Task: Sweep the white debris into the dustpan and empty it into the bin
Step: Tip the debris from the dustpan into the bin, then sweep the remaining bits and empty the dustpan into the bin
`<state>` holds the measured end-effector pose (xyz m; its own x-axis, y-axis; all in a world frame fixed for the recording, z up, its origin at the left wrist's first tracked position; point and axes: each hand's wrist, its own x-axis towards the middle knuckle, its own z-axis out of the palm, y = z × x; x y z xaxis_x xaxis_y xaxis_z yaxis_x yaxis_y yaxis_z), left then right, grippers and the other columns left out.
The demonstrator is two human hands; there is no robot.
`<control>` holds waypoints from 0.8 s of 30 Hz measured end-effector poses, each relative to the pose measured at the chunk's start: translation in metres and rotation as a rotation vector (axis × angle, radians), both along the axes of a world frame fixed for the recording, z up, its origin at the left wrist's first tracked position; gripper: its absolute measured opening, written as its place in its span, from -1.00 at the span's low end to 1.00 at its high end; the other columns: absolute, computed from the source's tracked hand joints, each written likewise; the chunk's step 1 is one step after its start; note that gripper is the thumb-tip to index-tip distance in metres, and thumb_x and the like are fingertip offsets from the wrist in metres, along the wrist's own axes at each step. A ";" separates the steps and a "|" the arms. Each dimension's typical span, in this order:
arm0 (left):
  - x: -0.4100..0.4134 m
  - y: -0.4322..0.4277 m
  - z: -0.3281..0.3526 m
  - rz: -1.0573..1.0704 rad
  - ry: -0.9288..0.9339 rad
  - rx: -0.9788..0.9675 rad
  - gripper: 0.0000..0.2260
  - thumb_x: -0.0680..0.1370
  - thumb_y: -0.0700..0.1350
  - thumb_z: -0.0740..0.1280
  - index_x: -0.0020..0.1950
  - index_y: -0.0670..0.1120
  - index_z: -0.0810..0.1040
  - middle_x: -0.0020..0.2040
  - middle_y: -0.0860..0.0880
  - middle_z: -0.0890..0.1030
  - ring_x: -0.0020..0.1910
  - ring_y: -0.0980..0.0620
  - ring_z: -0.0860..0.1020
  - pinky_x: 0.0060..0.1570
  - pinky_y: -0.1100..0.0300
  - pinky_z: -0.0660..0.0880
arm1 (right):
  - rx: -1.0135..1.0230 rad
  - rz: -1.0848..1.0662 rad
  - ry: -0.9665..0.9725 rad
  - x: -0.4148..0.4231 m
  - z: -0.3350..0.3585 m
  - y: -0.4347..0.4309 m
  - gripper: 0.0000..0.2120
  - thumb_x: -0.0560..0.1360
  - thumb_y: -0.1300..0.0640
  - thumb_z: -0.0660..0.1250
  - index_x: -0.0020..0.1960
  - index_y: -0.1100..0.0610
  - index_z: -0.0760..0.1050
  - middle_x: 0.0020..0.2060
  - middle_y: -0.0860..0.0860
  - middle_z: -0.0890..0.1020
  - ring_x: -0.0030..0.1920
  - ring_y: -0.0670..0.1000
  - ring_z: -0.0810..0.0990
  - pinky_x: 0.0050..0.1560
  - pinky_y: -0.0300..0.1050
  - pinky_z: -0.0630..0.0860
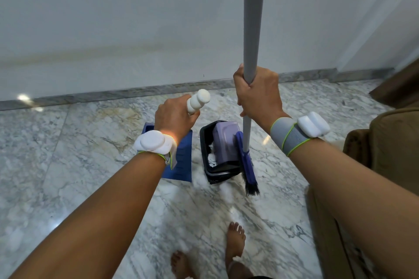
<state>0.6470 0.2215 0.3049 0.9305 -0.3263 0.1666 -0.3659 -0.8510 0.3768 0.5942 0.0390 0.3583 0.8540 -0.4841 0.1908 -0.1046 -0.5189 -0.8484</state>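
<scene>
Right hand [257, 93] closed round the grey broom pole [252, 29]; left hand [175, 118] closed round the dustpan's white handle [198, 101]. Blue dustpan [181, 158] sits on the floor below the left grip, the black bin [209, 165] just right of it, broom head [248, 165] below the right grip beside the bin. White debris [225, 191] lies near the bristles; some already in the bin. Best to judge: short low strokes toward the pan lip, pan pressed flat. Count: one broom, one dustpan, one bin, two bare feet.
</scene>
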 end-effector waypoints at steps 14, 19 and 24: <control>-0.073 0.101 -0.140 0.132 0.240 -0.214 -0.81 0.49 -0.02 0.39 -0.20 -0.13 0.51 -0.31 -0.11 0.59 -0.28 -0.15 0.54 -0.30 0.05 0.47 | -0.008 -0.169 0.115 -0.089 -0.124 0.100 -0.55 0.55 0.02 0.30 -0.41 0.25 0.36 -0.48 0.34 0.51 -0.40 0.41 0.56 -0.41 0.22 0.52; -0.091 0.117 -0.199 0.201 0.316 -0.237 -0.80 0.51 -0.06 0.33 -0.23 -0.16 0.47 -0.33 -0.08 0.56 -0.32 -0.09 0.50 -0.31 0.07 0.45 | 0.014 -0.147 0.137 -0.110 -0.185 0.108 -0.39 0.42 -0.20 0.14 -0.36 0.39 0.41 -0.47 0.39 0.50 -0.51 0.39 0.52 -0.48 0.23 0.53; -0.100 0.127 -0.244 0.246 0.331 -0.283 -0.80 0.51 -0.08 0.35 -0.26 -0.12 0.45 -0.38 -0.02 0.51 -0.40 0.03 0.44 -0.39 0.18 0.38 | 0.118 -0.125 0.183 -0.114 -0.252 0.106 -0.43 0.54 -0.07 0.22 -0.36 0.43 0.42 -0.47 0.39 0.52 -0.54 0.34 0.54 -0.61 -0.09 0.49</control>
<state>0.5467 0.3489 0.0609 0.9921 -0.0757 -0.1005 0.0108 -0.7449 0.6671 0.4805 0.1446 0.1068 0.8014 -0.5976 -0.0256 -0.3190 -0.3907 -0.8635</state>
